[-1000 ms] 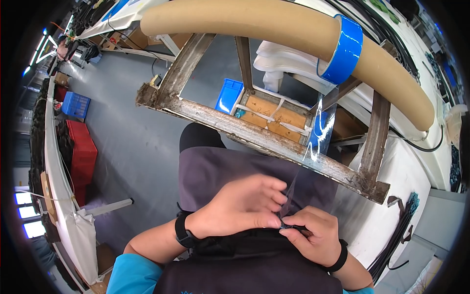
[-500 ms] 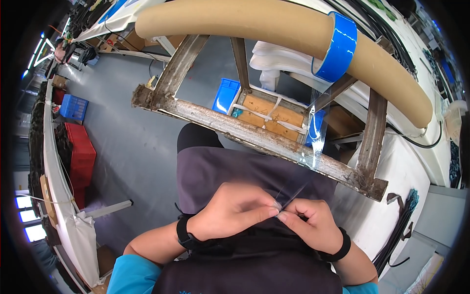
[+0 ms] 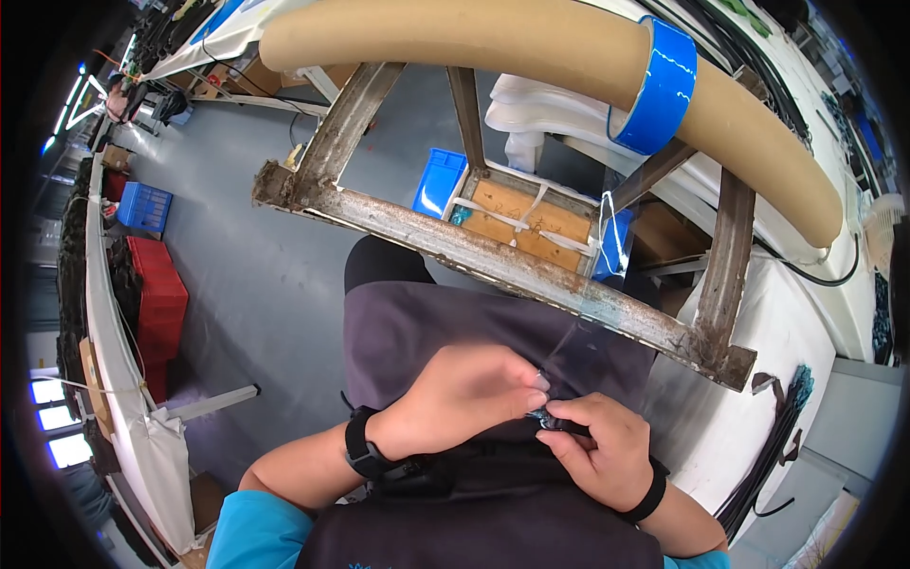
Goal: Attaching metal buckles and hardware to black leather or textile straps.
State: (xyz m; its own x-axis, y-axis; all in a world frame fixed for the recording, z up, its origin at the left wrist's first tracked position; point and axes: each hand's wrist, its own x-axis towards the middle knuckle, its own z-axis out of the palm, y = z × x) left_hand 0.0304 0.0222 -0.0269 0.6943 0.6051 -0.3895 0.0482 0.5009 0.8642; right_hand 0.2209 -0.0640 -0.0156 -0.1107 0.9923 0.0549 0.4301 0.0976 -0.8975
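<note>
My left hand [image 3: 464, 394] is pinched, thumb against fingertips, at the lower end of a thin clear tape strip [image 3: 566, 343]. Close to its fingertips, my right hand [image 3: 602, 446] grips a short dark piece, seemingly a black cord end [image 3: 567, 427], with shiny bluish bits at its tip. Most of that piece is hidden by the fingers. Beyond my lap, a blue tape roll [image 3: 668, 87] sits around a thick brown cardboard tube [image 3: 455, 36]. The clear strip runs faintly between the roll, the metal frame's front bar and my hands.
A rusty metal frame [image 3: 455, 242] stands before my knees under the tube. Black cords with teal ends [image 3: 782, 427] lie on the white-covered surface at right. A red crate [image 3: 156, 299] and a blue crate [image 3: 144, 206] stand at left; another blue bin [image 3: 439, 182] is beneath the frame.
My hands have shifted slightly, and a dark piece now shows in my right fingers. The clear strip hangs differently, bunched brightly by the frame's right side. Tube and roll look nearly unmoved.
</note>
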